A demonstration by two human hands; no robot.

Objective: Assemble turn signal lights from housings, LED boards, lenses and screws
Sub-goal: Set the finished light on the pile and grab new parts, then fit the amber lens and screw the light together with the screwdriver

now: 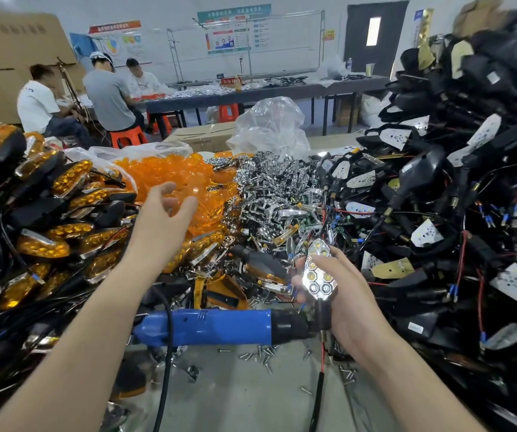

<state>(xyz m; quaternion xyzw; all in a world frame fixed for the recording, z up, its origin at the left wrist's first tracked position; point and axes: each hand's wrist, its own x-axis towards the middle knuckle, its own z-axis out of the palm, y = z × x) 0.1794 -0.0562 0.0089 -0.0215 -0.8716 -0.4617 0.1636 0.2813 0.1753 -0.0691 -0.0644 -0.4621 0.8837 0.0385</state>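
Observation:
My right hand (341,294) grips a turn signal housing (319,272) with its chrome reflector and LEDs facing up; a red and black wire hangs from it. My left hand (163,219) reaches forward, fingers spread and empty, just in front of the heap of loose orange lenses (173,173). A pile of chrome reflectors (269,188) lies in the middle. Black housings with white LED boards (438,198) are stacked high on the right. Loose screws (263,357) lie scattered on the grey table near me.
A blue electric screwdriver (213,325) lies across the table between my arms, its black cable trailing toward me. Finished amber lights (42,213) are heaped on the left. A clear plastic bag (272,126) stands behind the parts. Three people sit at a far table (251,95).

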